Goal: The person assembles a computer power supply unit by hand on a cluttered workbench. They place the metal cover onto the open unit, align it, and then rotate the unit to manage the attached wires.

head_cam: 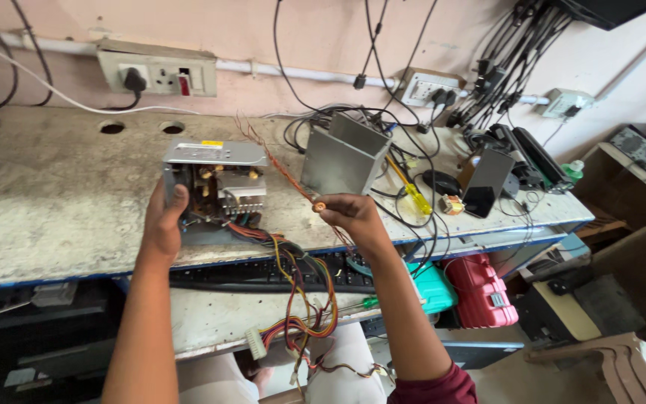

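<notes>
The left hand is clamped on the side of an opened computer power supply, holding it upright near the front edge of the counter. The right hand is closed in a pinch on a small copper-wound coil, with thin reddish wire running from it toward 10 o'clock, up over the unit's top. The hands are well apart.

To do this well, I judge the left hand should brace the case firmly so it does not tip, while the right draws the wire along its own line — a sideways tug could snap it. The coloured cable bundle hangs off the counter edge at 6 o'clock from the unit; keep it out of the wire's path. A metal cover and a yellow-handled screwdriver lie at 3 o'clock from the unit.
</notes>
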